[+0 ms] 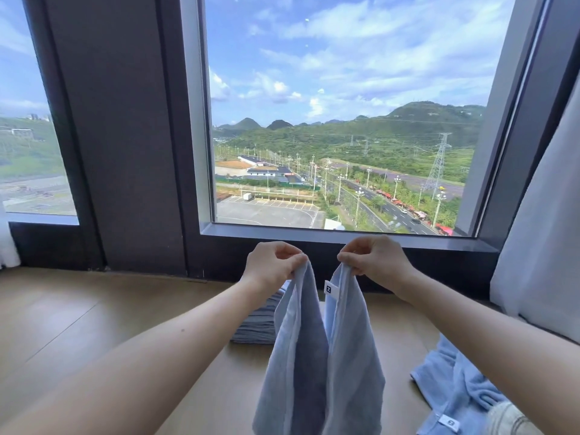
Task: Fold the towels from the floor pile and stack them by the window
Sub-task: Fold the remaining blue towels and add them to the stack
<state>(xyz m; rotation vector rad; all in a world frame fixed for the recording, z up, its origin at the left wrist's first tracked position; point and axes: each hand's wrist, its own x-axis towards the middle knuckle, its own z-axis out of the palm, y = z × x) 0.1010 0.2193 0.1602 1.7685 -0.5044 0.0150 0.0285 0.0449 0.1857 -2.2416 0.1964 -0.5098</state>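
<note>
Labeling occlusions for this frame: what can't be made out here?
Head view only.
- Folded stack: right part hidden behind the held towel; count unclear.
- Held towel: lower end cut off by bottom edge.
- Floor pile: cut by bottom edge, partly behind right forearm.
- Tag: print too small.

Pale blue terry towel (320, 356), plain, its small white tag (331, 289) marked black. Folded towel stack (257, 324) greyer blue; crumpled pile (455, 387) brighter.
</note>
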